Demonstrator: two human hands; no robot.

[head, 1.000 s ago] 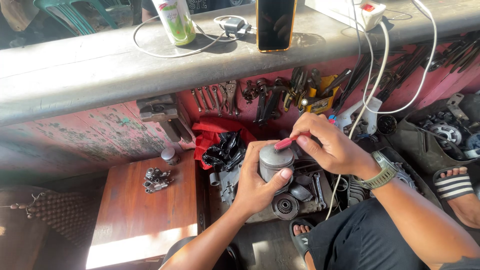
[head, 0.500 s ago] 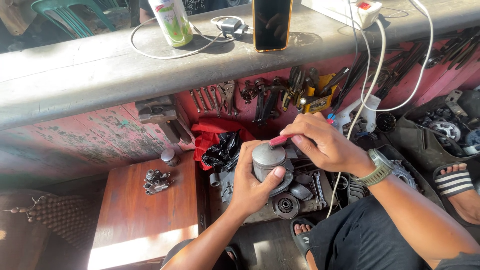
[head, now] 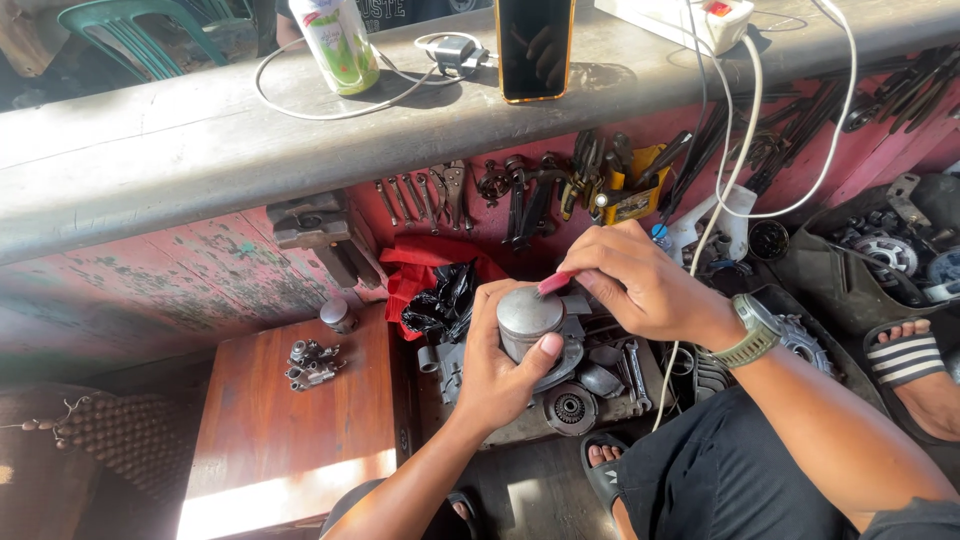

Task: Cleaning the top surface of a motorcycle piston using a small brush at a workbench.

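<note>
My left hand (head: 500, 365) grips a grey metal piston (head: 530, 318) from the side, its flat crown facing up. My right hand (head: 640, 282) pinches a small red-pink tool (head: 555, 283), its tip resting at the far edge of the piston crown. A green watch (head: 748, 333) sits on my right wrist. Both hands hover over a dirty engine block (head: 570, 390) on the floor, partly hidden by them.
A small wooden table (head: 290, 420) at the left carries a little metal part (head: 312, 363). Pliers and wrenches (head: 530, 190) hang on the red wall. The ledge above holds a phone (head: 533, 45), a bottle (head: 340, 45), cables and a power strip (head: 690, 15). Someone's sandalled foot (head: 920, 350) at the right.
The red-pink tool and my right hand have shifted slightly left across the piston crown. My left hand keeps its grip on the piston.
</note>
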